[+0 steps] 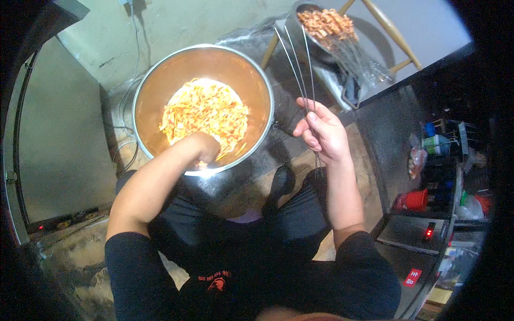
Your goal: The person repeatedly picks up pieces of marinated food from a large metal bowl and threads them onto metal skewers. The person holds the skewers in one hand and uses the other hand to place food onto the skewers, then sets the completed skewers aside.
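A deep round metal pot (257,116) stands before me, with a heap of sliced, orange-yellow seasoned meat (204,110) at its bottom. My left hand (205,148) reaches over the near rim into the pot, at the near side of the heap. Its fingertips are hidden, so I cannot see what they grasp. To the right of the pot, my right hand (327,130) grips three thin metal skewers (299,72) between thumb and fingers. Their bare upper ends fan out away from me. Beyond it, a metal container (295,24) holds several skewers threaded with meat (329,26), their bare ends pointing towards me.
A large grey door or panel (68,132) stands at left. Cables (134,40) run down the wall to the floor. Wooden legs (391,30) show around the meat container. At right are a metal appliance (413,232) with a red-lit display and a red container (415,199).
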